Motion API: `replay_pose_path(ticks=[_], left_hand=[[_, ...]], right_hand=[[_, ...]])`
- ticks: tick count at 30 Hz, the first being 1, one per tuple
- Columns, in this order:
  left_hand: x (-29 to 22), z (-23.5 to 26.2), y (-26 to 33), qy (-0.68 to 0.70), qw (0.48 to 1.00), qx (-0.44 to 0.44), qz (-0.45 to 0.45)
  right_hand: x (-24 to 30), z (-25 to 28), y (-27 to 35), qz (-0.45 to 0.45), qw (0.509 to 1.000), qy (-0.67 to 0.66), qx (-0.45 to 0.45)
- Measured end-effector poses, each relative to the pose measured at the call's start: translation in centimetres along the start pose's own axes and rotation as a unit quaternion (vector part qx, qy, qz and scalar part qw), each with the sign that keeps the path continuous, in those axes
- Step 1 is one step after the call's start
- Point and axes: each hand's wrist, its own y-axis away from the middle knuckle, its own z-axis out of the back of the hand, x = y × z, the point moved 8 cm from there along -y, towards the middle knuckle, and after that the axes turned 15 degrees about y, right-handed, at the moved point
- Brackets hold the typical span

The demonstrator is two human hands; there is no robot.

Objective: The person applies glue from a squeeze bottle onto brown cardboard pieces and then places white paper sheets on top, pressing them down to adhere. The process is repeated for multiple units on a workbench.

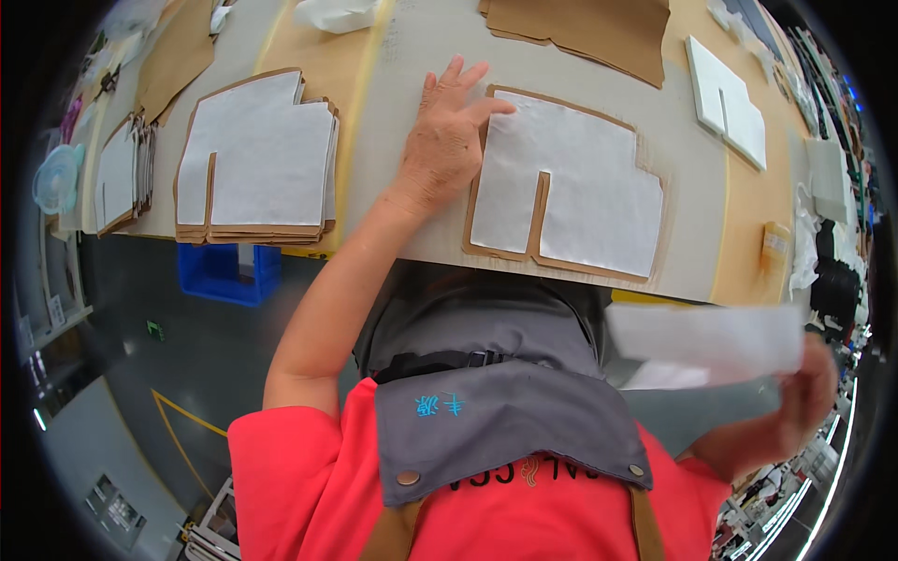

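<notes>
My left hand (445, 140) rests at the upper left corner of a white slotted sheet (589, 187), its fingers spread and one fingertip on the sheet. Beneath that sheet lies a slightly larger brown panel (541, 213), whose edge shows all round and through the slot. Off the table's front edge at the right, my right hand (812, 381) grips a white sheet (706, 338) by its end. Motion blurs both this hand and the sheet, so the sheet's full shape cannot be told.
A stack of white and brown slotted pieces (253, 154) lies left on the table (398, 103), with another stack (120, 178) beyond it. Brown panels (589, 33) lie at the back, white slotted pieces (728, 103) at the right. A blue crate (227, 274) stands below the table.
</notes>
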Motion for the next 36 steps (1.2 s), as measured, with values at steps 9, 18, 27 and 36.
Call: replay_pose_path(ticks=[9, 18, 27, 36], left_hand=[[-8.4, -6.2, 3.7, 0.037, 0.954, 0.276, -0.116], [-10.6, -10.1, 5.1, 0.004, 0.890, 0.422, -0.175], [-6.2, -14.0, -1.4, -0.081, 0.912, 0.355, -0.188], [-2.6, -6.7, -4.7, -0.198, 0.951, 0.213, -0.109]], right_hand=[[-20.7, -3.0, -6.1, -0.222, 0.973, 0.041, 0.051], [-24.3, -9.6, -8.3, -0.182, 0.956, 0.188, -0.130], [-12.3, -14.4, -12.5, -0.029, 0.987, 0.119, -0.102], [-8.4, -21.0, -16.2, -0.012, 1.000, -0.004, -0.024]])
